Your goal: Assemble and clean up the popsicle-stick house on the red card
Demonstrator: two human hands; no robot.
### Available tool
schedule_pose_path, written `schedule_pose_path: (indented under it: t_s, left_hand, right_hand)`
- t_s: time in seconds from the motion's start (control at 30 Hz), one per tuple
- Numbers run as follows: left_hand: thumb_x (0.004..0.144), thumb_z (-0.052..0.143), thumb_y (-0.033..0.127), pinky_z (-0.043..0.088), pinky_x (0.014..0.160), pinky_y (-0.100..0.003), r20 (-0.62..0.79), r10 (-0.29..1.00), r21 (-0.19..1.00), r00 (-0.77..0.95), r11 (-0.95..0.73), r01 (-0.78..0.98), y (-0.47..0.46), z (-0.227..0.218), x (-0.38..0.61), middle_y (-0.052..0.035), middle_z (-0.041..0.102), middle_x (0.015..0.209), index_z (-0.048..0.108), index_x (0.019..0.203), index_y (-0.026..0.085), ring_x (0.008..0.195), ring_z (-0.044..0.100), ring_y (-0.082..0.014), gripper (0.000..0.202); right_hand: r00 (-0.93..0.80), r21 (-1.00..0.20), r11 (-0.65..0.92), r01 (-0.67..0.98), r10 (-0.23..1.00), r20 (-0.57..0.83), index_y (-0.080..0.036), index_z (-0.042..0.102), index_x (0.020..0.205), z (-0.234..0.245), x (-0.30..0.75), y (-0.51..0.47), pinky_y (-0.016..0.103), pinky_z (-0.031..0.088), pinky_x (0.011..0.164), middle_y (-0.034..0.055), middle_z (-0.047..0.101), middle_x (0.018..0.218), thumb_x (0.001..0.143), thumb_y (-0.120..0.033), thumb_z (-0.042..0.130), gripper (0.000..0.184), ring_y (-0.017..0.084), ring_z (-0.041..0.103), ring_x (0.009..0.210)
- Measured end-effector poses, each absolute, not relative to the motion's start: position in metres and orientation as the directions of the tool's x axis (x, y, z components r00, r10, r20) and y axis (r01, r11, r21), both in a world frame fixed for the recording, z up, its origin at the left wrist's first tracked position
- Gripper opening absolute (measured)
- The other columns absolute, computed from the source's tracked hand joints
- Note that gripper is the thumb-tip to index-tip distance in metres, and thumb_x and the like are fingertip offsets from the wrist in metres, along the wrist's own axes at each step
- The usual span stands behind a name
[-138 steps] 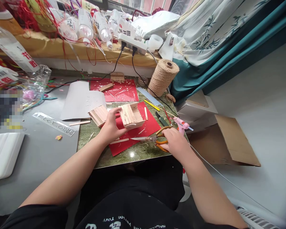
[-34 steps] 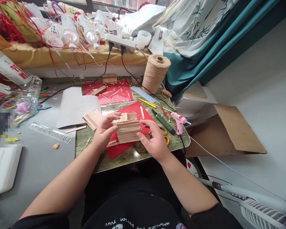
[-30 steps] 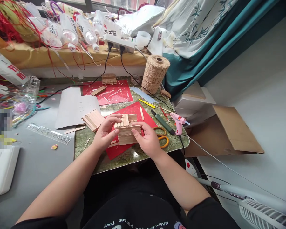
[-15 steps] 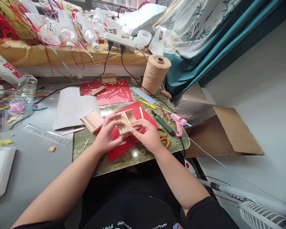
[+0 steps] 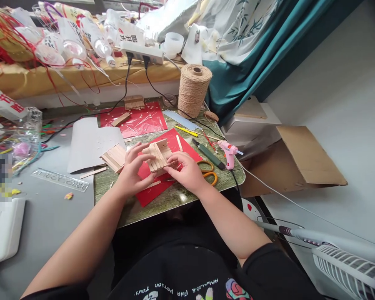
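Observation:
A small box built of wooden craft sticks (image 5: 158,155) rests on a red paper sheet (image 5: 150,189) on the green table (image 5: 175,200). My left hand (image 5: 131,173) curls round the box's left side, fingers over its top edge. My right hand (image 5: 187,171) grips its right side, fingers bent against the sticks. Both hands hold the box between them. A flat panel of glued sticks (image 5: 114,157) lies just left of my left hand. Orange-handled scissors (image 5: 210,176) lie right beside my right hand.
A pink glue gun (image 5: 226,150), a green-handled tool (image 5: 208,153) and a yellow pencil (image 5: 186,131) lie right of the box. A spool of jute twine (image 5: 193,89) stands behind. Grey card (image 5: 87,141), a clear ruler (image 5: 60,180) and an open cardboard box (image 5: 300,162) flank the table.
My right hand left the scissors and joined the left on the stick box. The box was lifted upright, then turned and set low on the red paper.

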State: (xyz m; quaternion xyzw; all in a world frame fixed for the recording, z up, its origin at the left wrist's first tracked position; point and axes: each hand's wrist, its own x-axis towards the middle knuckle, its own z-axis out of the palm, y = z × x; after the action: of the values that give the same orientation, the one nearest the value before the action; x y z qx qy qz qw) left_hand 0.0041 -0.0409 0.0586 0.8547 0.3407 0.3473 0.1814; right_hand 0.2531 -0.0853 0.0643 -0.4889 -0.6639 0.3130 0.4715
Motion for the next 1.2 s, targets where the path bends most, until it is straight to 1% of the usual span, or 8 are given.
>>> schedule_pose_path:
  t_s: [0.13,0.3,0.53,0.7,0.9,1.07,1.13,1.2]
  left_hand:
    - [0.093,0.078,0.037,0.032,0.132,-0.070,0.441,0.643,0.444,0.626,-0.763,0.471,-0.033,0.091,-0.004,-0.0120,0.049,0.168,0.060,0.142,0.030,0.164,0.034,-0.0391,0.052]
    - [0.105,0.057,0.026,0.043,0.128,-0.062,0.378,0.548,0.373,0.746,-0.828,0.419,0.001,0.122,0.002,-0.0031,0.073,0.145,0.069,0.136,0.033,0.152,0.054,-0.0296,0.034]
    - [0.102,0.052,0.023,0.035,0.129,-0.060,0.226,0.414,0.342,0.882,-0.881,0.326,0.027,0.110,0.027,0.0000,0.071,0.151,0.072,0.138,0.035,0.155,0.052,-0.0303,0.043]
    - [0.097,0.049,0.018,0.039,0.123,-0.056,0.319,0.430,0.325,0.845,-0.887,0.328,0.020,0.099,0.035,-0.0026,0.078,0.134,0.077,0.113,0.030,0.142,0.062,-0.0290,0.034]
    - [0.094,0.050,0.018,0.043,0.117,-0.055,0.305,0.452,0.321,0.838,-0.877,0.357,0.021,0.096,0.031,-0.0056,0.079,0.123,0.075,0.110,0.027,0.126,0.067,-0.0295,0.031]
    - [0.094,0.051,0.018,0.050,0.112,-0.053,0.315,0.435,0.351,0.843,-0.879,0.322,0.025,0.094,0.027,-0.0064,0.079,0.118,0.076,0.110,0.027,0.119,0.068,-0.0296,0.030]
    - [0.095,0.052,0.019,0.052,0.110,-0.053,0.347,0.418,0.368,0.839,-0.884,0.289,0.026,0.093,0.026,-0.0072,0.080,0.118,0.076,0.112,0.026,0.116,0.070,-0.0294,0.030]
    - [0.097,0.053,0.020,0.055,0.109,-0.053,0.383,0.392,0.375,0.837,-0.894,0.247,0.029,0.093,0.026,-0.0088,0.079,0.121,0.076,0.118,0.024,0.115,0.071,-0.0291,0.031]
  right_hand:
    - [-0.010,-0.718,0.332,0.612,0.911,0.412,-0.025,0.070,0.120,0.068,0.285,-0.113,0.051,0.051,0.115,0.0093,0.075,0.124,0.095,-0.026,0.075,0.026,0.030,0.067,0.124]
    - [-0.081,-0.593,0.195,0.781,0.974,0.213,-0.022,0.071,0.128,0.060,0.338,-0.162,0.054,0.052,0.118,0.0122,0.072,0.135,0.093,-0.011,0.061,0.038,0.033,0.064,0.131]
    - [-0.124,-0.461,0.164,0.872,0.985,0.117,-0.020,0.063,0.148,0.045,0.360,-0.177,0.060,0.048,0.124,0.0144,0.066,0.153,0.095,-0.006,0.054,0.055,0.034,0.059,0.143]
    - [-0.251,-0.410,0.243,0.879,0.967,0.036,-0.017,0.069,0.130,0.049,0.356,-0.145,0.054,0.051,0.116,0.0147,0.072,0.133,0.092,-0.003,0.061,0.041,0.033,0.065,0.128]
    - [-0.206,-0.358,0.133,0.924,0.963,-0.173,-0.018,0.068,0.103,0.065,0.359,-0.142,0.040,0.053,0.093,0.0142,0.070,0.111,0.074,0.002,0.068,0.035,0.032,0.065,0.110]
    - [-0.049,-0.472,-0.086,0.878,0.962,-0.267,-0.021,0.062,0.097,0.070,0.367,-0.178,0.034,0.048,0.077,0.0073,0.068,0.104,0.076,-0.010,0.070,0.025,0.024,0.064,0.091]
    - [0.014,-0.629,-0.225,0.744,0.947,-0.322,-0.023,0.060,0.104,0.070,0.364,-0.190,0.032,0.046,0.072,0.0025,0.067,0.097,0.082,-0.018,0.072,0.026,0.020,0.062,0.081]
    - [0.005,-0.819,-0.332,0.468,0.928,-0.373,-0.023,0.056,0.107,0.070,0.352,-0.198,0.031,0.046,0.068,-0.0014,0.064,0.089,0.085,-0.032,0.079,0.033,0.016,0.059,0.075]
